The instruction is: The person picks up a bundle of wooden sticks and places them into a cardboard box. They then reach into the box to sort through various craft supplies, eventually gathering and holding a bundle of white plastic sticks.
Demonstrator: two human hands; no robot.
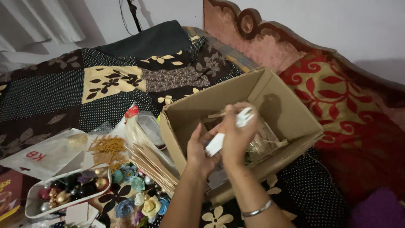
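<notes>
Both my hands are raised over an open cardboard box [291, 114] that lies on a patchwork bed cover. My right hand [237, 135], with a metal bangle on its wrist, grips a small white object [244, 117] at its upper end. My left hand [198, 150] holds the lower end of a white strip [214, 145] just beside it. The two white pieces may be one thing; the hands hide the join. Inside the box, clear wrapped items [265, 141] and flat tan pieces show behind my hands.
A stack of flat tan cardboard sheets [152, 162] leans by the box's left side. Paper flowers [135, 198] lie below it. A white tray of shiny round ornaments [67, 190] sits at lower left, with a white plastic bag [46, 154] and a golden cut-out [107, 147] nearby. A carved headboard [261, 38] stands behind.
</notes>
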